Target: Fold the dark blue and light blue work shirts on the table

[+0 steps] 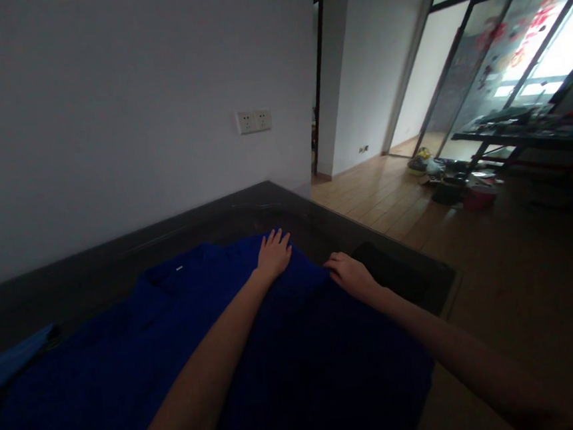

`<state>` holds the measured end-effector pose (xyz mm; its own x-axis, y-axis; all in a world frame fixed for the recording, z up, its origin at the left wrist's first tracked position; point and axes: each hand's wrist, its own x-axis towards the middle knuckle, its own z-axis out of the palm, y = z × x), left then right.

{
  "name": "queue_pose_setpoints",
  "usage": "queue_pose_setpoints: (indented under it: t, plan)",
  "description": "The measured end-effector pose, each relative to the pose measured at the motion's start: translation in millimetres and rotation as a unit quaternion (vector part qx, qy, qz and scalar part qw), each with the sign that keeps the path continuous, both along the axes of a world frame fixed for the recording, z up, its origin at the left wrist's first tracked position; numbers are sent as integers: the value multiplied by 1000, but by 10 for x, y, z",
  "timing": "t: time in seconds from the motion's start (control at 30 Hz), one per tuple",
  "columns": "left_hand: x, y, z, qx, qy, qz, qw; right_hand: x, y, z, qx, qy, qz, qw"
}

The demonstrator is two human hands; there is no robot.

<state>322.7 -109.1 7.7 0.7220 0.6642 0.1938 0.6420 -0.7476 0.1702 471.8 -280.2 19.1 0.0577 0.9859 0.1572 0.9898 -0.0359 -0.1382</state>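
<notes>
A blue shirt (297, 334) is spread across a dark table (307, 223), pressed by the flattened left hand (274, 253), its edge seemingly pinched by the right hand (352, 275); creases could be caused if it is pulled against that pressure.

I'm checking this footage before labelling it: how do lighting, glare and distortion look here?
Head view: dim overall, the blue garment fading to near black at lower middle, left hand and right hand dim but readable. Head view: glare whitens part of the far window. Head view: that window leans strongly, suggesting tilt or wide-lens stretch.
</notes>
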Motion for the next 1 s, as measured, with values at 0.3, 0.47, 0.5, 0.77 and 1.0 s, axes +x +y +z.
queue_pose_setpoints:
  t: [0.3, 0.47, 0.5, 0.77, 1.0]
  plan:
    - [59, 249, -288, -16, 35, 8, 999, 47, -132, -51, 35, -163, 71, 983]
    - [62, 250, -277, -26, 35, 11, 999, 86, -142, -82, 40, -132, 81, 987]
    - [61, 252, -280, -27, 34, 13, 999, 82, -144, -80, 39, -127, 75, 988]
    - [49, 222, -283, -16, 2, 22, 1000, 34, -201, -19, 19, 31, -16, 999]
    - [19, -72, 31, -45, -94, -191, 976, 30, -187, -68, 27, 43, -49, 998]
